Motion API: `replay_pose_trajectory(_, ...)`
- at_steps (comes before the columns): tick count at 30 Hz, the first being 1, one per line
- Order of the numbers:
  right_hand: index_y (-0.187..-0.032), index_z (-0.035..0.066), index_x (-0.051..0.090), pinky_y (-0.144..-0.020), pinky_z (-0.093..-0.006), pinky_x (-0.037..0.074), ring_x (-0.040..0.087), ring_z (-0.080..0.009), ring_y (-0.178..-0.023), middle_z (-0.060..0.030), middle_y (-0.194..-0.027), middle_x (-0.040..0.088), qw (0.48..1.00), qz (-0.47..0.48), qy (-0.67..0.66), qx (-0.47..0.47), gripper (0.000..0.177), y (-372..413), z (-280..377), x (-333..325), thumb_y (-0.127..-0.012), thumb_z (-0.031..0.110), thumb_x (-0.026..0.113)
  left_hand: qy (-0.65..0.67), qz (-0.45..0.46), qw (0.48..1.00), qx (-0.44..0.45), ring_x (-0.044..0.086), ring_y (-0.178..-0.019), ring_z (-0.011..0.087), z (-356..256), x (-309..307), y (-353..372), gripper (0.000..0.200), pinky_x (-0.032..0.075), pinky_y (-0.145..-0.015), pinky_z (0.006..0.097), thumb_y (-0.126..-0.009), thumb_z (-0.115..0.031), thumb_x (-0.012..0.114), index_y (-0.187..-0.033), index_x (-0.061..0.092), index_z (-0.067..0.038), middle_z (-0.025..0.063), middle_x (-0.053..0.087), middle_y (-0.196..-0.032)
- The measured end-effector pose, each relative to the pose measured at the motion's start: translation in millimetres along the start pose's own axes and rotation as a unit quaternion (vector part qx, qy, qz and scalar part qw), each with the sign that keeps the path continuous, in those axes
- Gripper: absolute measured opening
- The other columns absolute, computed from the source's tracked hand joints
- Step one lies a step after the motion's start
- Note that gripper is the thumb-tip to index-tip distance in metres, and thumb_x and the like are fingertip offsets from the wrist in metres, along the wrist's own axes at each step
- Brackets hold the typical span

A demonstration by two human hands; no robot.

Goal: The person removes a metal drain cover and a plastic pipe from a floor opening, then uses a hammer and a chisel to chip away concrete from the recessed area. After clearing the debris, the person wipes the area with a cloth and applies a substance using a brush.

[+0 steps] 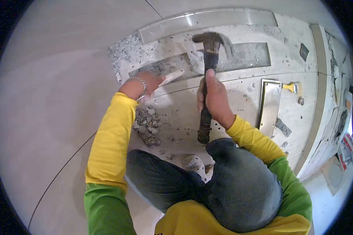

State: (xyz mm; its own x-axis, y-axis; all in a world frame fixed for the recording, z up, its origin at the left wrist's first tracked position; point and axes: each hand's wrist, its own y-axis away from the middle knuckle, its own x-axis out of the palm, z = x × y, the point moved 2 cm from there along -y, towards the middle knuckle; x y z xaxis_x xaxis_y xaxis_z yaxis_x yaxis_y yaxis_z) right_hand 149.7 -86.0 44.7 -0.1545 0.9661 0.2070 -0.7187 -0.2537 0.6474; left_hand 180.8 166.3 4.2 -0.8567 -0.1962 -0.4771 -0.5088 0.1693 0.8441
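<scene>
My right hand (215, 98) is wrapped round the dark handle of a claw hammer (211, 49), its head pointing away from me. The hammer head is over a long rectangular recess (247, 56) cut into the tiled floor. My left hand (147, 84), with a chain bracelet at the wrist, is closed on a pale flat strip with a small hole at its end (173, 76). That strip reaches over the near edge of the recess. A crumpled whitish piece (194, 56) lies in the recess, partly behind the hammer. Broken rubble (147, 123) is heaped below my left hand.
A long shiny panel (208, 19) lies beyond the recess. To the right are a metal tray-like cover (270, 103), a yellow-handled brush (290, 87), a grey cylindrical piece (283, 127) and a dark chip (304, 52). A raised ledge (321, 62) runs along the right.
</scene>
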Motion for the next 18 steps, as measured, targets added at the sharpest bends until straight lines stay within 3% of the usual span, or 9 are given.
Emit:
replay_pose_trajectory(2,-0.071,0.009,0.045,-0.039,-0.0304,0.043,0.046,-0.0154,-0.039,-0.0023,-0.053,0.045,0.999,-0.035,0.017,0.003,0.064,-4,-16,-2,-0.094,0.069,0.039,0.046,0.044,0.994,-0.083,0.067,-0.052,0.0273,-32,-25,21,0.059,0.055,-0.055,0.0405,-0.099,-0.052,0.042,-0.089,0.069,-0.001,0.0163,0.071,-0.078)
replay_pose_trajectory(4,-0.070,0.010,0.045,-0.039,-0.0304,0.043,0.046,-0.0158,-0.038,-0.0025,-0.053,0.045,0.964,0.119,0.090,0.221,0.062,-8,-26,-6,-0.096,0.066,0.039,0.088,0.086,0.979,-0.163,0.067,-0.054,0.0276,-35,-27,21,0.059,0.055,-0.058,0.0405,-0.099,-0.052,0.041,-0.089,0.070,-0.002,0.0167,0.071,-0.080)
replay_pose_trajectory(6,-0.070,0.010,0.045,-0.038,-0.0306,0.043,0.046,-0.0160,-0.038,-0.0027,-0.053,0.045,0.975,0.084,0.093,0.181,0.062,-10,-23,-8,-0.097,0.065,0.038,-0.096,-0.015,0.995,0.023,0.068,-0.054,0.0277,-26,-16,8,0.061,0.055,-0.059,0.0404,-0.098,-0.053,0.041,-0.086,0.070,-0.001,0.0162,0.072,-0.079)
replay_pose_trajectory(7,-0.070,0.010,0.045,-0.038,-0.0307,0.043,0.046,-0.0162,-0.038,-0.0028,-0.054,0.045,0.983,0.051,0.095,0.148,0.061,-7,-22,-8,-0.097,0.064,0.038,-0.096,-0.009,0.995,0.023,0.068,-0.054,0.0277,-27,-14,8,0.061,0.055,-0.059,0.0404,-0.098,-0.053,0.041,-0.086,0.070,-0.001,0.0162,0.072,-0.079)
replay_pose_trajectory(9,-0.070,0.010,0.045,-0.038,-0.0309,0.043,0.046,-0.0162,-0.038,-0.0030,-0.054,0.046,0.993,0.032,0.044,0.108,0.061,-2,-6,-6,-0.097,0.064,0.038,0.113,0.086,0.979,-0.149,0.064,-0.048,0.0251,-25,-18,14,0.058,0.053,-0.048,0.0406,-0.099,-0.051,0.040,-0.089,0.068,-0.001,0.0140,0.070,-0.073)
replay_pose_trajectory(14,-0.071,0.009,0.045,-0.038,-0.0311,0.041,0.046,-0.0160,-0.038,-0.0037,-0.054,0.047,1.000,0.005,-0.025,0.016,0.061,-4,17,-8,-0.097,0.064,0.037,0.235,0.084,0.957,-0.150,0.057,-0.041,0.0189,-13,-25,45,0.051,0.046,-0.036,0.0362,-0.101,-0.049,0.038,-0.094,0.065,-0.006,0.0097,0.064,-0.064)
replay_pose_trajectory(16,-0.072,0.008,0.046,-0.039,-0.0311,0.040,0.046,-0.0157,-0.039,-0.0040,-0.056,0.048,0.999,-0.009,0.050,0.002,0.062,-8,-2,-4,-0.097,0.065,0.037,0.251,0.089,0.955,-0.131,0.054,-0.039,0.0168,-10,-25,46,0.049,0.044,-0.034,0.0346,-0.102,-0.049,0.038,-0.095,0.064,-0.007,0.0084,0.062,-0.061)
replay_pose_trajectory(17,-0.072,0.008,0.046,-0.039,-0.0311,0.040,0.046,-0.0157,-0.039,-0.0040,-0.056,0.048,0.999,-0.006,0.050,0.003,0.062,-8,-8,-3,-0.097,0.065,0.037,0.241,0.086,0.956,-0.140,0.055,-0.040,0.0167,-9,-25,47,0.051,0.044,-0.034,0.0345,-0.102,-0.049,0.038,-0.093,0.064,-0.007,0.0081,0.062,-0.061)
replay_pose_trajectory(18,-0.072,0.008,0.046,-0.040,-0.0312,0.040,0.046,-0.0155,-0.039,-0.0040,-0.056,0.048,0.990,0.062,0.075,0.100,0.063,-8,-16,1,-0.097,0.065,0.037,0.231,0.083,0.958,-0.149,0.055,-0.040,0.0166,-8,-26,49,0.052,0.045,-0.035,0.0343,-0.102,-0.050,0.038,-0.090,0.065,-0.006,0.0079,0.062,-0.061)
